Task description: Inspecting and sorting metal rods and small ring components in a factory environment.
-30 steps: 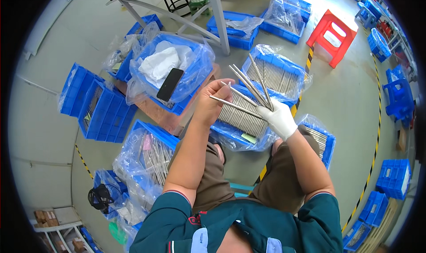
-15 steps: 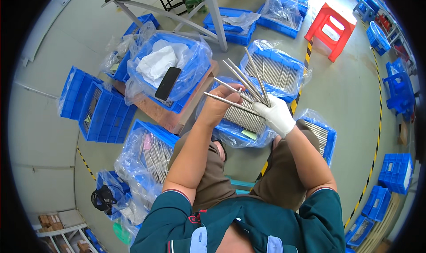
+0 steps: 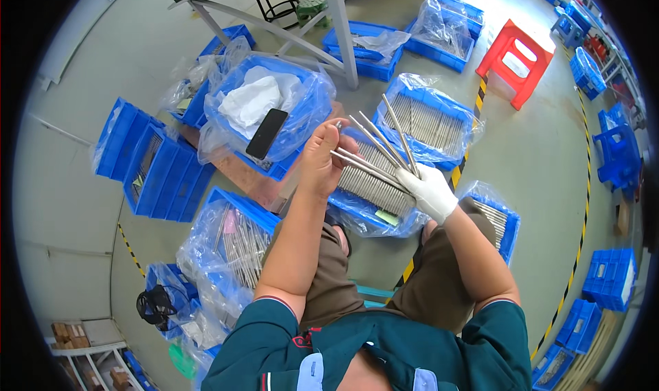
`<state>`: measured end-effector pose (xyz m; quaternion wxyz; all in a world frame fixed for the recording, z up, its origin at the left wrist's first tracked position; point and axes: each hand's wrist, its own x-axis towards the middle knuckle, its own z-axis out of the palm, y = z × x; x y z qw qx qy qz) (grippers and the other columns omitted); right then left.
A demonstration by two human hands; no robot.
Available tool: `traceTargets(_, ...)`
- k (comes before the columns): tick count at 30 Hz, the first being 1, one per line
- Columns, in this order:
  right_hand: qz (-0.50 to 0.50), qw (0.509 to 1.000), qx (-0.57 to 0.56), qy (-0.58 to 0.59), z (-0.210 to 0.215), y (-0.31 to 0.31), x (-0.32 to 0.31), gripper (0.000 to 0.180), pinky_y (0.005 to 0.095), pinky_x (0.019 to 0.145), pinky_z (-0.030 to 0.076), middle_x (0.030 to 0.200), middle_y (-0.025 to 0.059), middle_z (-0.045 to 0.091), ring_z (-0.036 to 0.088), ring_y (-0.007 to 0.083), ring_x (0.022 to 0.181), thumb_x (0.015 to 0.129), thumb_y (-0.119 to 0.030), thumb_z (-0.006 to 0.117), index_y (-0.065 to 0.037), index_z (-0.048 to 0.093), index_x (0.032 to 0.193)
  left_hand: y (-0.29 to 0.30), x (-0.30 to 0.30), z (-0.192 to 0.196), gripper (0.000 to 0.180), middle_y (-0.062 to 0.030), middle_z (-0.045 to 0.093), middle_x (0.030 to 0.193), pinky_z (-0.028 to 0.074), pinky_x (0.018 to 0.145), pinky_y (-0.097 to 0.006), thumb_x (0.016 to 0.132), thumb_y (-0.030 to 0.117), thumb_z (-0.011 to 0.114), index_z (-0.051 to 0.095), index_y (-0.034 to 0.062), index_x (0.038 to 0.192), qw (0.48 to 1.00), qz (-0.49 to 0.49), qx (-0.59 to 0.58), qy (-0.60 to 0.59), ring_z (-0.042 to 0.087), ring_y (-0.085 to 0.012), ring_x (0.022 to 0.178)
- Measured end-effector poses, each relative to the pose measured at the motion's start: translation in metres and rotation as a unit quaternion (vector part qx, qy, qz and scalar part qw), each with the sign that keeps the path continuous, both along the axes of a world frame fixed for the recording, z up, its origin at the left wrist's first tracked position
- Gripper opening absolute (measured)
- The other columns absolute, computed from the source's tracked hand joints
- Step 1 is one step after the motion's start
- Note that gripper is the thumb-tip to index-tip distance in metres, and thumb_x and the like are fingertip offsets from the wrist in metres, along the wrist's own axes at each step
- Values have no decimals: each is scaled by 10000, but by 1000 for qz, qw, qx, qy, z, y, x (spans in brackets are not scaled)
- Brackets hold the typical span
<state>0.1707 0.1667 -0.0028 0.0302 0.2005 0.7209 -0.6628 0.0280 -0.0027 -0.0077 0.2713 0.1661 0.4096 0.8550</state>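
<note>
In the white-gloved fingers of my right hand, several slim metal rods are gripped at their lower ends, fanning up and to the left. My bare left hand is beside the rods' free ends, its fingers pinched together. A tiny shiny bit shows at its fingertips, too small to make out. Beneath both hands, a plastic-lined blue crate holds a row of similar rods, with a pale green slip on them. Just beyond it sits another lined crate of rods.
A black phone lies on a lined blue crate at the left. More rods fill the crate near my left leg. Stacked blue crates stand farther left, a red stool at the far right, and a grey table leg ahead.
My left hand has drawn back left and turned upward, away from the rods it was among. The rods in my right hand lie closer together at the left. The view has shifted slightly.
</note>
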Motion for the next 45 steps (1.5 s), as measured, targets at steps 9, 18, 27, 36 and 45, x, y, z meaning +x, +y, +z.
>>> traceTargets(9,42,992,-109,-40,17,-6,4,219,228,443,348,605,-17,486,430,64,485,878,-252,580,-36,579,842,-6,-2,7,410,-28,558,680,400,482,-203,884,388,570,563,11,1044,1000,0,6,4,511,-94,527)
traceTargets(18,59,985,-159,-29,13,-2,4,238,231,431,327,602,-9,484,412,66,472,884,-266,584,-29,576,862,-8,-5,5,304,-39,571,704,413,507,-220,904,278,572,586,5,1037,999,-24,-17,26,522,-106,551)
traceTargets(27,71,980,-187,-22,17,-2,5,252,216,420,301,613,-22,473,388,56,464,885,-282,590,-33,577,917,-12,-3,7,301,-59,596,743,443,574,-232,880,182,597,575,-23,1100,997,-78,-15,15,555,-127,619)
traceTargets(36,54,971,-232,-16,20,-6,4,234,201,422,289,627,-35,468,380,40,477,880,-295,601,-64,571,898,-1,15,-2,348,-65,617,885,480,680,-245,864,207,625,562,-17,1123,988,-124,-88,28,584,-141,756)
traceTargets(45,81,973,-215,-32,15,-3,6,244,208,425,289,619,-22,471,374,55,465,893,-288,582,-50,552,844,-16,-13,7,393,-76,633,831,519,636,-263,880,353,579,578,17,1086,999,3,-8,44,614,-141,705)
